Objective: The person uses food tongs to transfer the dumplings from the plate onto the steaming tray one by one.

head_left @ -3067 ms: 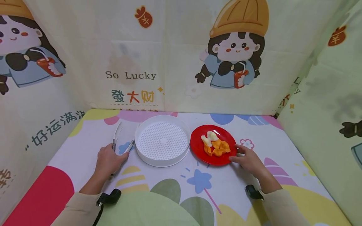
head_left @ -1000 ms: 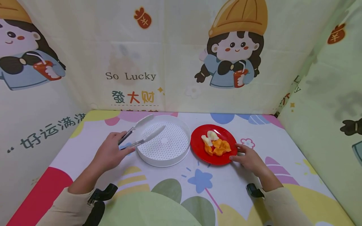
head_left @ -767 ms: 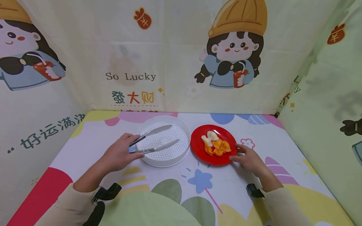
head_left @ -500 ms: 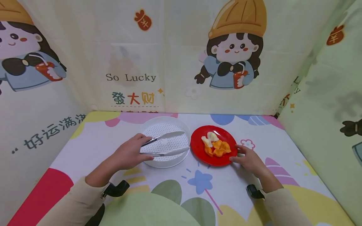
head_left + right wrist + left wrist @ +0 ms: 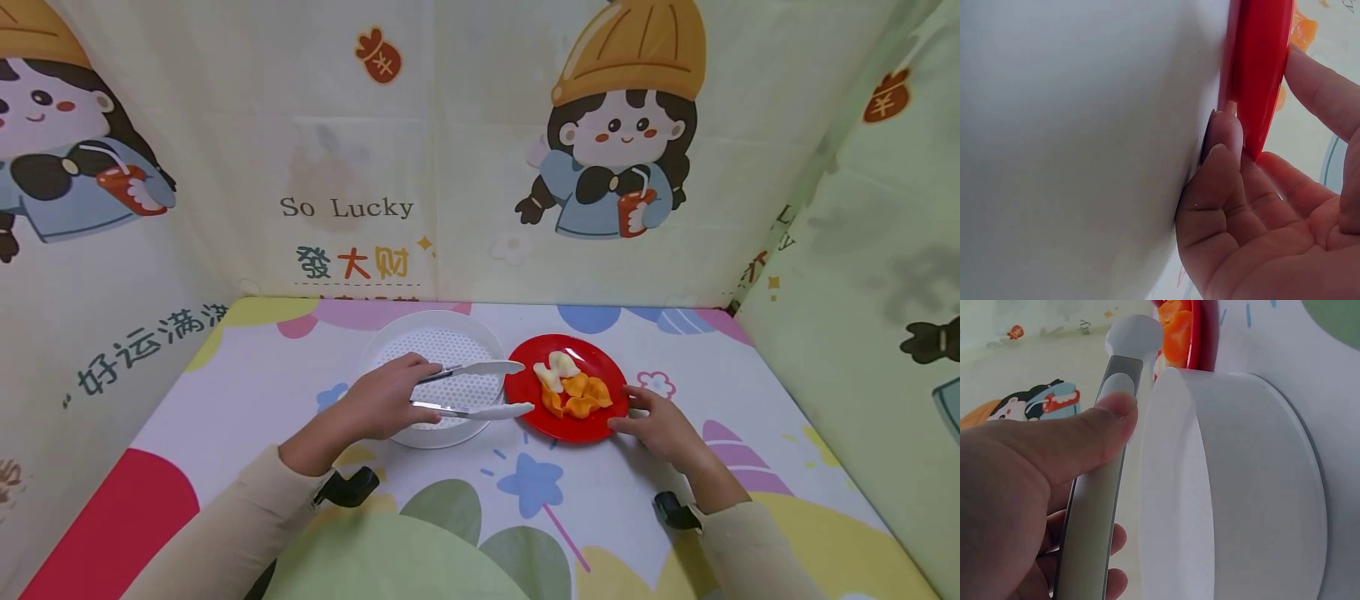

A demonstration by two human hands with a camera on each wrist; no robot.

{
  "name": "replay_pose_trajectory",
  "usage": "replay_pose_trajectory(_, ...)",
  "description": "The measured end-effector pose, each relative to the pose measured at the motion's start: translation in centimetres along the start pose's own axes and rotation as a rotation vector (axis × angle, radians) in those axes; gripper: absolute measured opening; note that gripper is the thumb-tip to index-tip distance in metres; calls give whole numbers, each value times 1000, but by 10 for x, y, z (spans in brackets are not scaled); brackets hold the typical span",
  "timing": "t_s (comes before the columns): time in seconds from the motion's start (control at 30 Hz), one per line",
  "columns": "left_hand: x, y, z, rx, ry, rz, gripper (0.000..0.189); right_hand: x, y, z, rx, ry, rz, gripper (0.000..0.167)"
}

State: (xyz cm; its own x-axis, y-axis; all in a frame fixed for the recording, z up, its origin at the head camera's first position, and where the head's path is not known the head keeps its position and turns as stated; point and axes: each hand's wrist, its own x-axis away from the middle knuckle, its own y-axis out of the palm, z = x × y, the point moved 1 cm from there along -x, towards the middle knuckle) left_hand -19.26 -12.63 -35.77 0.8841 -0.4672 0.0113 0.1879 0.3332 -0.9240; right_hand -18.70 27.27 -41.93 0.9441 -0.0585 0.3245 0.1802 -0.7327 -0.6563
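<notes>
My left hand grips a pair of tongs, metal handles with white tips, its thumb pressing one arm in the left wrist view. The tongs are spread over the white perforated steamer tray, their tips at the left rim of the red plate. On that plate lie white dumplings and orange dumplings; the tips are apart from them. My right hand holds the plate's right rim, thumb on top. In the right wrist view its other fingers curl at the plate's underside.
The plate stands close against the right side of the steamer tray. Both rest on a tabletop with a colourful printed cover. Printed cloth walls rise behind and at both sides.
My left hand has carried the tongs rightward, from left of the steamer tray across it to the plate's edge. The right hand and the plate stay put.
</notes>
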Motion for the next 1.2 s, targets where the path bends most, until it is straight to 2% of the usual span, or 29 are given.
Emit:
replay_pose_trajectory(0.17,-11,2,6,-20,14,-7,68,1,0,0,-1,-1,4,88)
replay_pose_trajectory(0.37,-22,6,15,-10,-24,-40,67,1,0,1,-2,-7,7,89)
replay_pose_trajectory(0.63,-33,11,27,-15,-30,-64,66,0,0,1,-9,-4,-1,90)
replay_pose_trajectory(1.2,-46,18,42,-97,-13,-83,62,0,1,1,-18,8,-2,87)
